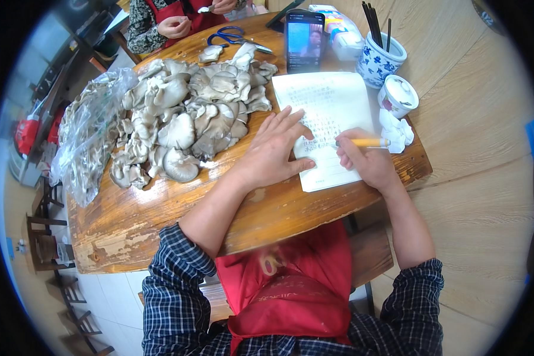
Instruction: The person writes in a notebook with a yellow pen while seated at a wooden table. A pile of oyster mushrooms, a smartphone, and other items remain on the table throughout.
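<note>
A paper notepad [342,171] with handwritten lines lies on the wooden table [267,218]. My right hand [368,161] grips a yellow pen [367,142], its tip against the page at the lower written lines. Spread flat, my left hand [273,151] rests on the pad's left edge with its thumb and fingertips on the paper. That hand holds nothing. To its left is a large heap of grey oyster mushrooms [178,129]. A clear plastic bag [86,133] with more mushrooms lies beside the heap.
A smartphone [304,42] with a lit screen stands behind the pad. Blue-handled scissors [238,39] lie at the back. At right are a blue-and-white chopstick holder [379,62], a lidded jar [397,95], and crumpled tissue [396,130]. Across the table, a person's hands [175,27] hold a small mushroom piece.
</note>
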{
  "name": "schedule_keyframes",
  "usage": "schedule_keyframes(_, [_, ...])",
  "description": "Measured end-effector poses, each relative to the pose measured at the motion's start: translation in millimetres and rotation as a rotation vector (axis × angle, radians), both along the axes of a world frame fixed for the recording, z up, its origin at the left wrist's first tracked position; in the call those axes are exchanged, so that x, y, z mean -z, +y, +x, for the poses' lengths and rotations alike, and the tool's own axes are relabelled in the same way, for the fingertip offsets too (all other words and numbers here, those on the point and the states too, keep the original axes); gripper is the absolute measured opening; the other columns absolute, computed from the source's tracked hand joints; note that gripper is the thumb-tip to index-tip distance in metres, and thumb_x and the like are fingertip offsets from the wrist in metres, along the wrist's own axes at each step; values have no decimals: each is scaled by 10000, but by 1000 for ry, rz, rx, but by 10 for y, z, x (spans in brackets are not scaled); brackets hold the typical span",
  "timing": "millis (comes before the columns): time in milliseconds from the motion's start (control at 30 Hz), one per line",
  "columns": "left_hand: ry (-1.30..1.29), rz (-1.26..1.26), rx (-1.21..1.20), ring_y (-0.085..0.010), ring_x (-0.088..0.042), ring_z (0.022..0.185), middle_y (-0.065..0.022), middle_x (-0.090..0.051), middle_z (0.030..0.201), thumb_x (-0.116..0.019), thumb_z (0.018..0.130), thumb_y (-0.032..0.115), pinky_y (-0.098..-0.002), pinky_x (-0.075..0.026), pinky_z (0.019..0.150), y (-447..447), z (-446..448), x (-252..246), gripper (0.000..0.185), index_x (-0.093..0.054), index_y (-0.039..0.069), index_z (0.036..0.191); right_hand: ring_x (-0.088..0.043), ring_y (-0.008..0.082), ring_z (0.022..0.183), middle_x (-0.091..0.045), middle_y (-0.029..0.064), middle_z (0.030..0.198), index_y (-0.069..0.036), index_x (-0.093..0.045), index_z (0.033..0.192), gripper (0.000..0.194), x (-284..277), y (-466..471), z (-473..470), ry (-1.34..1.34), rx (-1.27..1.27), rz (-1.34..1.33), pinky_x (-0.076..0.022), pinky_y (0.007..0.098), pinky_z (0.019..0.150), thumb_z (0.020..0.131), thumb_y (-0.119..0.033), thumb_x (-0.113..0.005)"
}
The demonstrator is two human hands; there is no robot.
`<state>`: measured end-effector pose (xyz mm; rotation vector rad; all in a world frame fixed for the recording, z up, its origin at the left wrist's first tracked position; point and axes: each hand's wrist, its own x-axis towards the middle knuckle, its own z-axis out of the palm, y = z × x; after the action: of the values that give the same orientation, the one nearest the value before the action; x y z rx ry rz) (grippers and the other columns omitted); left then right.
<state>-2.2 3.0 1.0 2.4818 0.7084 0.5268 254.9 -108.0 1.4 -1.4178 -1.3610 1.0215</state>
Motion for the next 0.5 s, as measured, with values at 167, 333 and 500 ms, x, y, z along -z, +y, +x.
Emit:
schedule_keyframes(167, [6,26,-5,-476,-291,1687,-245,-433,1766,-890,934,362,-566,-260,1376,-11,9,-4,516,-684,126,1344,-658,82,761,-715,34,911,-4,-733,1188,210,-3,-11,-18,-70,4,64,-542,247,690,1160,-196,-651])
schedule_keyframes(333, [24,23,-12,-466,-278,1696,-226,-428,1775,-886,943,363,-568,-261,1380,-10,4,0,506,-686,142,1352,-673,75,738,-717,17,874,-13,-753,1150,206,49,13,0,-66,17,109,-556,240,660,1123,-215,-732])
schedule_keyframes(500, [49,18,-27,-448,-271,1704,-203,-415,1791,-883,947,358,-567,-253,1392,-26,22,-19,503,-684,152,1360,-668,77,722,-713,14,861,-2,-757,1142,201,31,4,1,-74,42,89,-554,239,641,1117,-201,-738])
